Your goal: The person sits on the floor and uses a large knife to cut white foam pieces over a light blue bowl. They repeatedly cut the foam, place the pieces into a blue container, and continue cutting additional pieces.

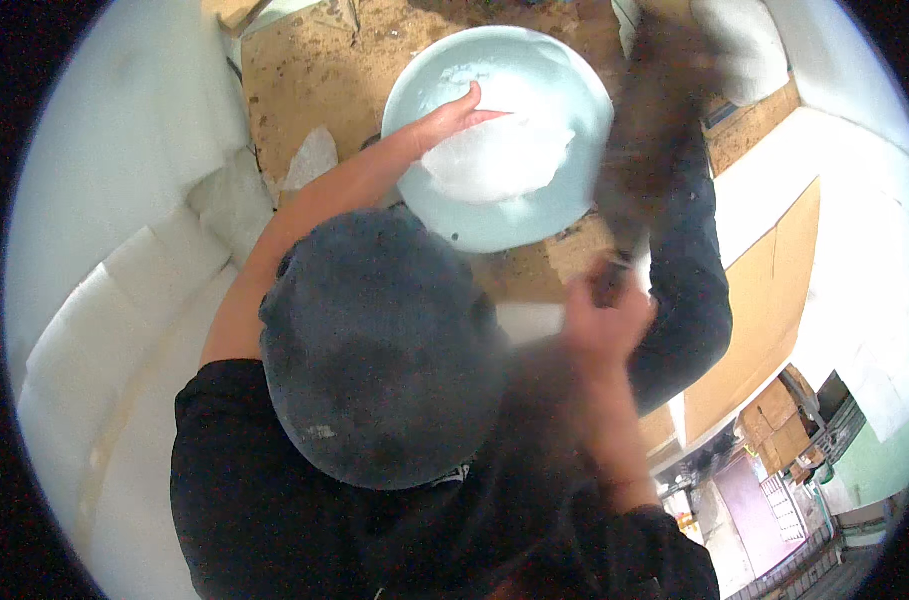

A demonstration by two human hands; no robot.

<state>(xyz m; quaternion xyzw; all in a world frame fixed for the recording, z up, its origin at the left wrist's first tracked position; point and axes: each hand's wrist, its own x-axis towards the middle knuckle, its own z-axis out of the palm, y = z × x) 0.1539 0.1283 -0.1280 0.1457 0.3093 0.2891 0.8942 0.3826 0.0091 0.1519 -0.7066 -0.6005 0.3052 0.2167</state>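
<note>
My left hand [466, 116] reaches over the pale blue round basin [496, 229], thumb raised. A white, overexposed piece [492, 165], perhaps thin foam or cloth, lies against its palm and covers most of the fingers. Fingers of my right hand [608, 319] are wrapped around a dark handle [614, 277], low and right of the basin. Above that handle spreads a dark brown, motion-blurred shape [653, 112], possibly the bushy head of a duster. Blur hides its exact form and how it joins the handle.
The basin rests on a stained brown board [304, 90]. Pale foam sheets [132, 277] line the left side. At right stands a cardboard panel [762, 300], and a dark-sleeved arm [683, 315] is beside my right hand. A grey cap [383, 345] blocks the lower middle.
</note>
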